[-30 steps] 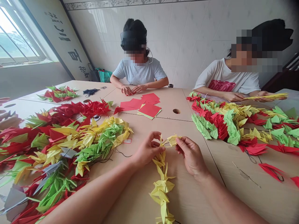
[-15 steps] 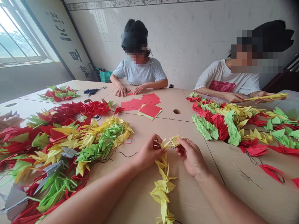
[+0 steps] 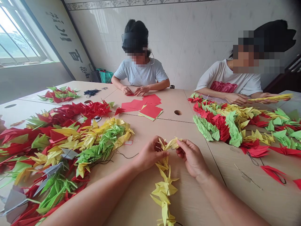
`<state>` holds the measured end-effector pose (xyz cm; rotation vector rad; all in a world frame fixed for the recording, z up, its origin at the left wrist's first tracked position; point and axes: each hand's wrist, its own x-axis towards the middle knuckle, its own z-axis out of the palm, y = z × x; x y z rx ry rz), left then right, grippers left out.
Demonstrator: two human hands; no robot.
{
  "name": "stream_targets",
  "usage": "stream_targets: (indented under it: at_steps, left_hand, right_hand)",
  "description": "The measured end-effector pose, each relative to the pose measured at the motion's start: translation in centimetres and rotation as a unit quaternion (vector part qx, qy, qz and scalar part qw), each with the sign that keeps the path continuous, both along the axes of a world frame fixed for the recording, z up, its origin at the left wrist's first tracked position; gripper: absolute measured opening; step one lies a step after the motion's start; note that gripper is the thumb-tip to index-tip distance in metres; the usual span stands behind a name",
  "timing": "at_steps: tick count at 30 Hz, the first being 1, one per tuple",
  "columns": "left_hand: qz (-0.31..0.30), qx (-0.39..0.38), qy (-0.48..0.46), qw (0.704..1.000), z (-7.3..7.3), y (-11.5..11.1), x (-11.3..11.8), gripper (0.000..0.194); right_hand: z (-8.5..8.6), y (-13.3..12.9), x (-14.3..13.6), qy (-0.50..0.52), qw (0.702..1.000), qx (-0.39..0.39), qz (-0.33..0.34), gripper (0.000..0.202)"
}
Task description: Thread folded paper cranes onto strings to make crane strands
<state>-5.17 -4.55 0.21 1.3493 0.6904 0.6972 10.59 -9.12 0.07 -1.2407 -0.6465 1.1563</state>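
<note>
A string of yellow folded paper cranes runs from between my hands down toward the front edge of the table. My left hand is closed on the string's upper end. Pinched between the thumb and fingers of my right hand is a yellow paper crane at the top of the string, touching the folded pieces by my left hand. A bit of dark thread shows near my right fingertips. Parts of the held paper are hidden behind my fingers.
Heaped crane strings in red, green and yellow lie left; more strings lie right, near a wire needle. Red paper squares lie ahead. Across the table, one person folds red paper; another holds a yellow bundle.
The yellow crane in my right hand has come closer to my left hand, flatter against the string. Across the table, the person's hands have drawn together over the red paper.
</note>
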Motion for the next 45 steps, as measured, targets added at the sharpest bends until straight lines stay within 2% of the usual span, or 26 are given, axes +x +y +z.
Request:
stream_targets:
  at_steps: [5, 9, 16, 27, 35, 37, 42, 45]
  left_hand:
    - [-0.032, -0.024, -0.013, 0.999, 0.5, 0.0, -0.3, 0.034]
    - [-0.014, -0.031, 0.003, 0.999, 1.0, 0.1, -0.4, 0.029]
    - [-0.031, -0.045, 0.004, 0.998, 0.8, 0.4, -0.5, 0.030]
    - [-0.084, 0.027, 0.025, 0.996, 0.9, 0.2, -0.6, 0.027]
    - [-0.060, 0.078, 0.091, 0.991, 0.4, 0.1, -0.4, 0.015]
    - [-0.060, 0.065, 0.094, 0.992, 0.6, 0.1, -0.4, 0.014]
    - [-0.048, -0.024, 0.092, 0.994, 1.1, 0.2, -0.7, 0.018]
    - [-0.045, -0.044, 0.085, 0.994, 1.1, 0.3, -0.8, 0.020]
  right_hand:
    - [-0.3, 0.0, 0.1, -0.021, 1.000, 0.006, 0.007, 0.026]
    - [-0.1, -0.1, 0.0, -0.032, 0.999, 0.007, 0.014, 0.026]
    - [0.0, -0.1, -0.1, -0.040, 0.999, 0.020, 0.022, 0.027]
    - [-0.1, -0.1, -0.1, 0.000, 1.000, 0.022, 0.022, 0.025]
    - [0.0, 0.1, 0.1, -0.011, 0.999, 0.036, 0.007, 0.025]
    - [0.0, 0.1, 0.2, -0.019, 0.999, 0.039, 0.003, 0.025]
    - [0.0, 0.2, 0.5, -0.038, 0.998, 0.047, 0.004, 0.025]
    - [-0.1, 0.1, 0.5, -0.060, 0.997, 0.054, 0.017, 0.024]
